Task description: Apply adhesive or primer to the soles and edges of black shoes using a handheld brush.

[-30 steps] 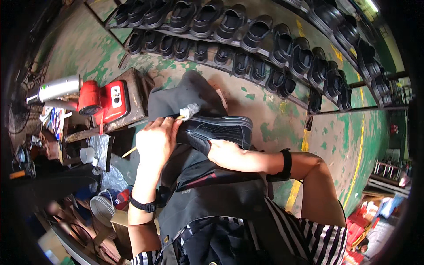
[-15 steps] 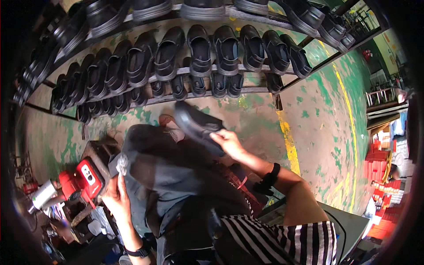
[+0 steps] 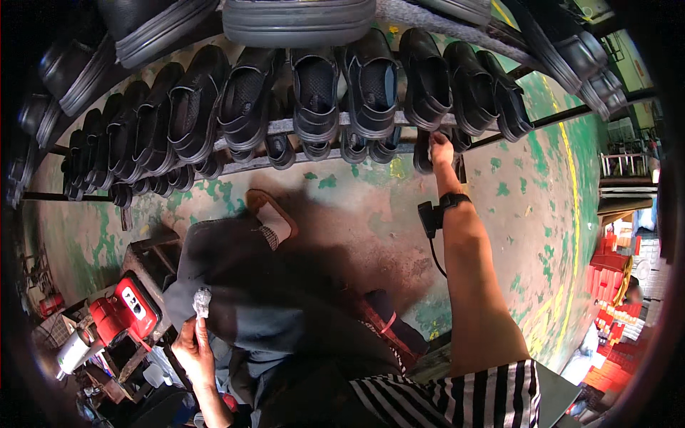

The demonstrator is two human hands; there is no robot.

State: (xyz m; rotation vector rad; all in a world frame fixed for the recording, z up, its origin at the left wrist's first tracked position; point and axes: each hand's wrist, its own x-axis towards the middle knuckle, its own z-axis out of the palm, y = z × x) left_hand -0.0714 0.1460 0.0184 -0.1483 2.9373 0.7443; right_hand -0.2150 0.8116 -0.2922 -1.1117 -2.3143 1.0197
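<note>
My right hand (image 3: 442,150) reaches out to the right end of the rack's lower shelf. Its fingers are closed at the heel of a black slip-on shoe (image 3: 422,155), partly hidden by the hand and the shelf above. Low on the left, my left hand (image 3: 191,351) is closed around a short tool with a crumpled, whitish-silver head (image 3: 202,303). That head points up, above my dark-clothed lap (image 3: 250,299).
A metal rack (image 3: 278,128) holds rows of black shoes across the front. A red machine with a silver cylinder (image 3: 127,307) stands at the left, near a cluttered bench. My brown shoe (image 3: 284,210) rests on the worn green floor. Red boxes (image 3: 610,274) are stacked far right.
My right hand has carried the black shoe from above my lap forward to the lower shelf's right end. The rack appears nearer. My left hand still holds the tool.
</note>
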